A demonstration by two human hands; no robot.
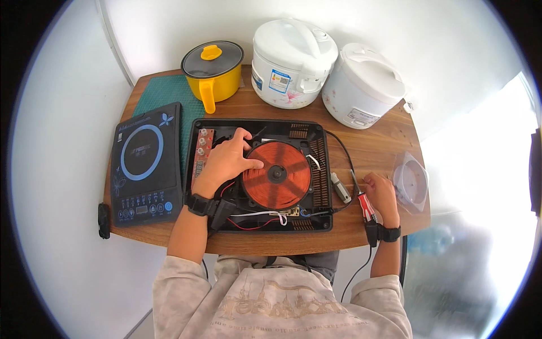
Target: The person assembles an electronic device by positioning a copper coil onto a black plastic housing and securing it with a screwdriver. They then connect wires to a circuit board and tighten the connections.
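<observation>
Beside a screwdriver (367, 208), the right hand (384, 198) is resting half-curled, grip unclear; the left hand (227, 161) is lying spread, gripping nothing, thumb on the coil (287, 187) inside the lidless hotplate (322, 181). Likely stiff but fragile, it is inviting rim holds; beyond, a yellow pot (226, 86) is standing.

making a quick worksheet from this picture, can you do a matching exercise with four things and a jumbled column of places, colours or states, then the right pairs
Things
1. coil
2. pot
3. left hand
4. cooktop

Places, colours or states
A. black, left of the open case
B. reaching partly over the coil
C. copper-coloured and round
D. yellow, lid on

Right pairs
1-C, 2-D, 3-B, 4-A
</observation>
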